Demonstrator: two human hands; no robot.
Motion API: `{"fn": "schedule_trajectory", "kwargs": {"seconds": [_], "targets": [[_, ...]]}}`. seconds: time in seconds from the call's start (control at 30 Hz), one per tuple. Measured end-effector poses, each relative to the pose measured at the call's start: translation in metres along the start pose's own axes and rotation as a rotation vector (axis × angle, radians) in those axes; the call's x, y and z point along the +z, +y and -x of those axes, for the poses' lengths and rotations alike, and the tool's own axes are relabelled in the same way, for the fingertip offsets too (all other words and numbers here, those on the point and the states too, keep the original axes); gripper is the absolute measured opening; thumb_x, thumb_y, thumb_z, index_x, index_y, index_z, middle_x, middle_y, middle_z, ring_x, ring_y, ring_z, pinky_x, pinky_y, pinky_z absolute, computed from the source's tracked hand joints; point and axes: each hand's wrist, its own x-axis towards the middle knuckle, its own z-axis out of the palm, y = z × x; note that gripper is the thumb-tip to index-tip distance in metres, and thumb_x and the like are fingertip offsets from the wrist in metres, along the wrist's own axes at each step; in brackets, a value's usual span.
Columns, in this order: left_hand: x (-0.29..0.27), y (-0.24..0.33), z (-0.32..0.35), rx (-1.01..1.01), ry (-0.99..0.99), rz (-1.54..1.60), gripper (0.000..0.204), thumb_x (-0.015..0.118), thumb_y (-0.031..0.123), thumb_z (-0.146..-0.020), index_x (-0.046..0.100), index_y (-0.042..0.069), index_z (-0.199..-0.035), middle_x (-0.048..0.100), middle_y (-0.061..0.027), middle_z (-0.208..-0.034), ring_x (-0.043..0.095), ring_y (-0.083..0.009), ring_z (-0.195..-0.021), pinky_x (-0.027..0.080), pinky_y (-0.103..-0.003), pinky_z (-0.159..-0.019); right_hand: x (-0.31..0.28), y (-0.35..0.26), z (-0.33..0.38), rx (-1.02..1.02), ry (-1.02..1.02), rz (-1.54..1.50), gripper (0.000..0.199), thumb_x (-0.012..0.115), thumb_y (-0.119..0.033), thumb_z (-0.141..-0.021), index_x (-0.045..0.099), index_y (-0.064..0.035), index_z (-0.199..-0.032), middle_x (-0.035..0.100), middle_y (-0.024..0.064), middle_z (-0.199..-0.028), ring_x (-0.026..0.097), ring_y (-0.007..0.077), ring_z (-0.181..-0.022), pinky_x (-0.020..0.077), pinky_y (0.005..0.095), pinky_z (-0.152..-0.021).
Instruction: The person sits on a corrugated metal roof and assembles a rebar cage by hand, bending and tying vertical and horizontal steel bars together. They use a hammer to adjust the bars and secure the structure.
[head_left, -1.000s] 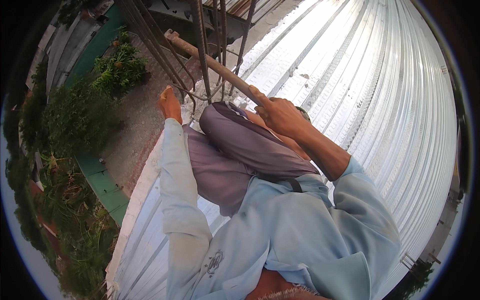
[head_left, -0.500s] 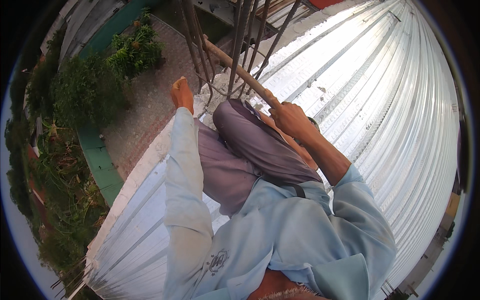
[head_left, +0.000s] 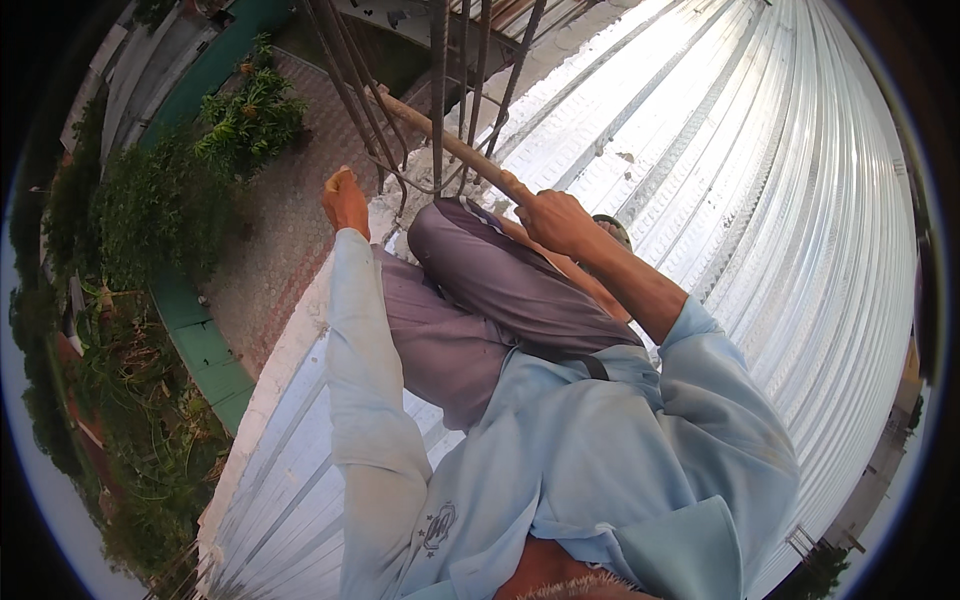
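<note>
Right hand (head_left: 555, 215) gripping round wooden handle (head_left: 440, 135), ribbed rebar (head_left: 440, 90)

Corrugated silver sheet-metal roof (head_left: 760, 200): fills the right and lower parts of the view, ribs running lengthwise, bright in daylight. Pale concrete roof edge (head_left: 285, 370): borders the sheeting on the left. Reddish-brown paved ground (head_left: 290, 230): lies far below. Green leafy shrubs (head_left: 245, 115): stand beside the paving. Green painted low wall (head_left: 205, 350): runs along the vegetation.
</note>
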Motion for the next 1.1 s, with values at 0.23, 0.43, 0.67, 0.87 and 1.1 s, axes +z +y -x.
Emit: {"fn": "schedule_trajectory", "kwargs": {"seconds": [0.23, 0.43, 0.67, 0.87, 1.1], "targets": [[0.0, -0.021, -0.025, -0.046, -0.071, -0.042, 0.043, 0.057, 0.037, -0.097, 0.067, 0.0, -0.116, 0.068, -0.0117, -0.109, 0.062, -0.0224, -0.101, 0.046, -0.035, -0.09, -0.065, 0.013, 0.097, 0.183, -0.041, -0.345, 0.059, 0.062, -0.023, -0.094, 0.041, -0.0098, -0.148, 0.069, 0.0255, -0.086, 0.069, 0.0412, -0.082, 0.0529, 0.0496, -0.075], [0.023, -0.039, -0.039, 0.038, -0.114, 0.035, 0.048, 0.05, 0.043, -0.1, 0.065, -0.002, -0.111, 0.065, -0.0091, -0.098, 0.059, -0.0214, -0.093, 0.045, -0.036, -0.086, -0.025, 0.072, 0.198, 0.359, -0.027, -0.214, 0.049, 0.068, -0.028, -0.091, 0.055, 0.0015, -0.128, 0.07, 0.0276, -0.094, 0.07, 0.0421, -0.089, 0.0554, 0.0468, -0.078], [0.048, -0.043, -0.045, 0.069, -0.227, 0.036, 0.056, 0.039, 0.044, -0.104, 0.056, 0.0, -0.134, 0.061, -0.0196, -0.125, 0.058, -0.0316, -0.118, 0.04, -0.039, -0.104, -0.031, 0.074, 0.229, 0.406, -0.067, -0.246, 0.045, 0.069, -0.028, -0.09, 0.057, 0.0012, -0.122, 0.071, 0.0254, -0.09, 0.07, 0.041, -0.085, 0.0538, 0.0469, -0.074], [0.077, -0.031, -0.039, 0.032, -0.025, 0.006, 0.062, 0.033, 0.05, -0.104, 0.059, -0.001, -0.129, 0.063, -0.0198, -0.12, 0.059, -0.0318, -0.113, 0.042, -0.04, -0.098, -0.028, 0.094, 0.293, 0.461, -0.027, -0.143, 0.04, 0.07, -0.027, -0.09, 0.062, 0.0048, -0.113, 0.068, 0.0248, -0.082, 0.069, 0.0395, -0.076, 0.052, 0.0454, -0.07], [0.102, -0.032, -0.071, -0.172, -0.015, 0.332, 0.067, 0.035, 0.06, -0.102, 0.062, 0.002, -0.12, 0.066, -0.011, -0.108, 0.059, -0.0255, -0.098, 0.044, -0.039, -0.088, -0.002, 0.11, 0.248, 0.367, 0.196, -0.02, 0.042, 0.07, -0.029, -0.091, 0.057, -0.0016, -0.12, 0.07, 0.024, -0.091, 0.069, 0.0427, -0.078, 0.0545, 0.0482, -0.068]]}}
